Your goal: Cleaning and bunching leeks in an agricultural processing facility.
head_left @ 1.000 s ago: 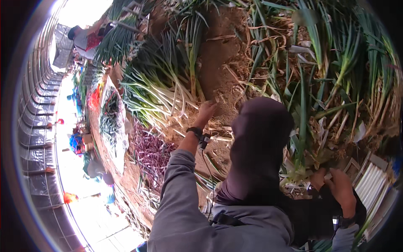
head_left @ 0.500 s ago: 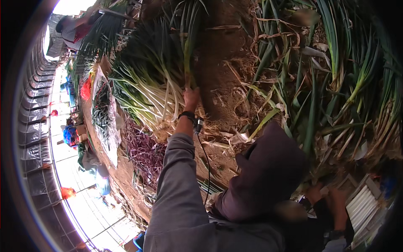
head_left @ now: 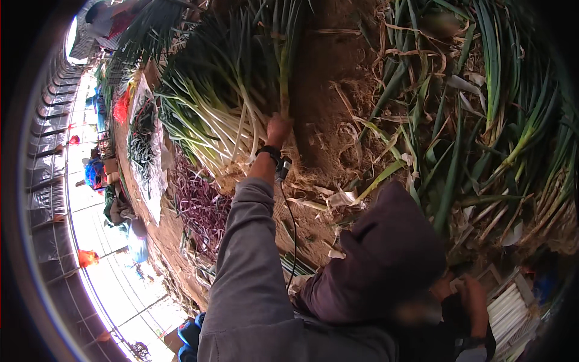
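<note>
My left hand (head_left: 278,130), at the end of a grey sleeve and wearing a black wristband, is closed around the lower end of a long green onion stalk (head_left: 284,90). Beside it on the left lies a thick pile of green onions (head_left: 232,127), white stems toward me and dark green leaves pointing away. My right hand (head_left: 473,304) is at the lower right, beyond my bent knee (head_left: 392,241) in dark brown cloth. Shadow and blur hide its fingers, and whatever they may hold cannot be made out.
More green onions (head_left: 494,78) and dry leaves cover the ground on the right. A heap of purple strips (head_left: 199,205) and a plastic sheet (head_left: 154,163) lie left of my arm. A pale slatted crate (head_left: 512,304) stands lower right. Another person (head_left: 111,21) is far left.
The view has shifted slightly, so the onions on the right appear farther right. My left hand stays at the base of the same stalk. My right hand appears a little farther left.
</note>
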Demonstrator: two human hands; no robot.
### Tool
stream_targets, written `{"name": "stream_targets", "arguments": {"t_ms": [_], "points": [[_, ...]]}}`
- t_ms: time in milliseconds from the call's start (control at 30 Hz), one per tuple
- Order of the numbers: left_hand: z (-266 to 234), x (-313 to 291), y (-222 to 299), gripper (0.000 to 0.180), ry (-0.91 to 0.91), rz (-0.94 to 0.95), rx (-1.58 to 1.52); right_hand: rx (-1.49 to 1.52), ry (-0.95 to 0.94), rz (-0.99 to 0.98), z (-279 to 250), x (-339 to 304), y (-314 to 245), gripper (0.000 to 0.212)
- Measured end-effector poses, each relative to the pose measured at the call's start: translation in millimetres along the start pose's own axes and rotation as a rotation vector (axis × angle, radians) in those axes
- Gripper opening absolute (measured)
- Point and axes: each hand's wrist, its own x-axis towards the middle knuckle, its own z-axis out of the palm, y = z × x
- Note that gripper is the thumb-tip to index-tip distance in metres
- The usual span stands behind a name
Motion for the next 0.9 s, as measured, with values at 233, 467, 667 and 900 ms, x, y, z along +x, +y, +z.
{"name": "stream_targets", "arguments": {"t_ms": [233, 467, 667, 900], "points": [[16.5, -30.2, -23.1, 0.062, -0.134, 0.074, 0.021, 0.004, 0.062, 0.007, -5.9, 2.6, -8.4, 0.041], [48.7, -39.6, 42.0, 0.057, -0.183, 0.013, 0.023, -0.072, 0.093, -0.016, 1.0, -2.2, 5.4, 0.041], [61.1, -70.2, 107.1, 0.033, -0.281, -0.053, -0.897, -0.058, 0.097, -0.020, -5.4, -9.4, -8.6, 0.043], [9.1, -123.1, 209.3, 0.019, -0.556, 0.111, -1.239, -0.028, 0.159, -0.081, -4.5, -12.9, -9.5, 0.043]]}}
